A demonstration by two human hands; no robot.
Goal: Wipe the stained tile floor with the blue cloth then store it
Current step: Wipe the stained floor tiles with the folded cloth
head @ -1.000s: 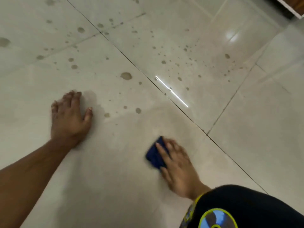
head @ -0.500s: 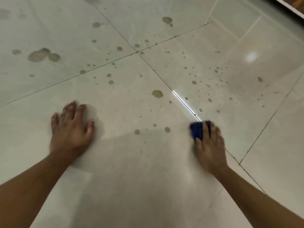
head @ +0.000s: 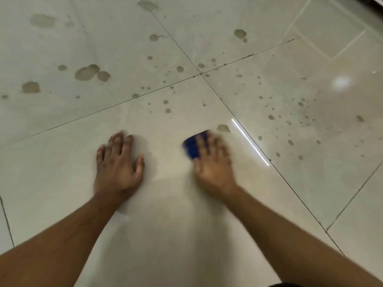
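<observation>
Pressed flat by the right hand, the small dark blue cloth lies on the pale shiny tile floor. That hand is blurry, so its grip is hard to read: the fingers lie spread over the cloth and push it down, but I cannot tell if they curl around it. The cloth looks soft and folded, and only its left part peeks out from under the fingers. The left hand lies open and flat on the bare tile beside it, holding nothing.

Thin dark lines run between the big square tiles. Round brown spots dot the tiles farther away, some big and blotchy, many tiny. One brown spot sits just past the cloth. A bright white streak of light shines on the glossy floor to the right of it. The tile under both arms looks smooth and clean.
</observation>
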